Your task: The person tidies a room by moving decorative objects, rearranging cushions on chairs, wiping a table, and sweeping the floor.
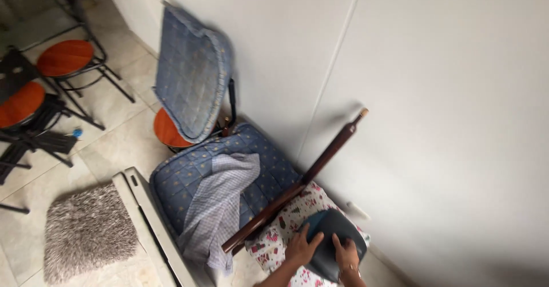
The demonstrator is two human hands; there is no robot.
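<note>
Both hands rest on a dark teal cushion (333,230) near the bottom of the view. My left hand (302,247) presses its left edge and my right hand (346,252) lies flat on its top. The cushion sits on a white cloth with a red and green print (286,221). A dark wooden pole (300,181) leans diagonally against the white wall just left of the hands. A blue quilted mat (194,172) lies beside it, with a pale checked cloth (220,201) draped over it.
A second blue quilted cushion (191,72) stands propped on an orange-seated stool (167,131) by the wall. Black metal stools with orange seats (66,58) stand at the far left. A grey shaggy rug (86,230) and a white board (151,230) lie on the tiled floor.
</note>
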